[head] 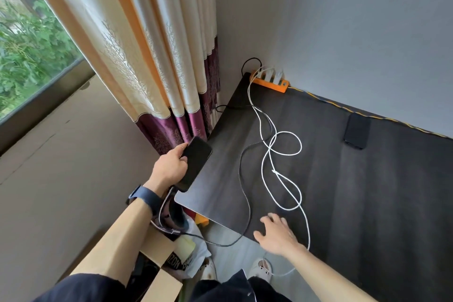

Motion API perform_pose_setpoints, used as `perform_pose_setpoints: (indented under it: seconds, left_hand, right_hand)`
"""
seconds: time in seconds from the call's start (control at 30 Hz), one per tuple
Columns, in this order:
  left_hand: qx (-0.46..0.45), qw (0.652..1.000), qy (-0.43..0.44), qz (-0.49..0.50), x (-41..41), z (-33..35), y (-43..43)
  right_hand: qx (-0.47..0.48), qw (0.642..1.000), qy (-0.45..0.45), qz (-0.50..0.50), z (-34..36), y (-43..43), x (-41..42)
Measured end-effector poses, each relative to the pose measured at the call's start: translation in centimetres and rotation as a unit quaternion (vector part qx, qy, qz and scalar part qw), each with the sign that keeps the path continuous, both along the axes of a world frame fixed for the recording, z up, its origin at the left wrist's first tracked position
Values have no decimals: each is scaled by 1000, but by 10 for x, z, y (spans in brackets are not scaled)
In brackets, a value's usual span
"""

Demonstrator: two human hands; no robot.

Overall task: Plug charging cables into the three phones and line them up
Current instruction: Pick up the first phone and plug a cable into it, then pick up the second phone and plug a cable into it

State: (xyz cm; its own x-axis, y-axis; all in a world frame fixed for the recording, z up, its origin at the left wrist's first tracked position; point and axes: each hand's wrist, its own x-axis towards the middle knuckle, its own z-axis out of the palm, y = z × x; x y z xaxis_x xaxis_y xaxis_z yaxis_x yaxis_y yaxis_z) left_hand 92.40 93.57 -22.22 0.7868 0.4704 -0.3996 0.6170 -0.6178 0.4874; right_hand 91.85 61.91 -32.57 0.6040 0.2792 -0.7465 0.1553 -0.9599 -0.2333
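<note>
One open cardboard box (157, 247) holds dark, indistinct items, perhaps clothing.

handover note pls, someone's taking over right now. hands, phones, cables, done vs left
Left hand: grips a dark phone at the table's left edge; a cable seems to hang from its bottom end, connection unclear.
Right hand: open, empty, at the near table edge beside the white cable.
Second phone lies by the far wall, with no cable visibly in it. No third phone in view.
White cable and black cable run loose from the orange power strip.
Left: plug in the phones, find the third, line them up.
</note>
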Motion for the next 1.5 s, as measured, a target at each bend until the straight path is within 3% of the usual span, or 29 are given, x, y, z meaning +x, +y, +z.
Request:
perform_pose_setpoints:
  seconds: [0.07, 0.2, 0.47, 0.6, 0.77, 1.03, 1.5]
  left_hand:
    - [-7, 1000, 19, -6, 1, -16, 0]
    - [-105, 993, 50, -22, 2, -61, -22]
    - [-193, 974, 75, 93, 3, -152, -39]
    - [-154, 981, 50, 105, 8, -168, -36]
    - [-1, 998, 63, -29, -5, -173, -43]
    - [55, 992, 60, -93, -17, -175, -43]
    - [90, 992, 84, -34, -27, -179, -50]
  right_hand:
    - [-18, 1000, 9, 2, -8, 0, -1]
    - [-27, 1000, 9, 11, -18, 4, 3]
    - [-50, 998, 18, 33, -46, 13, 7]
    - [-52, 998, 32, 33, -52, 13, 6]
    - [-53, 997, 45, 27, -53, 11, 6]
    - [-46, 998, 52, 13, -51, 12, 8]
    - [-29, 998, 43, -18, -56, 11, 5]
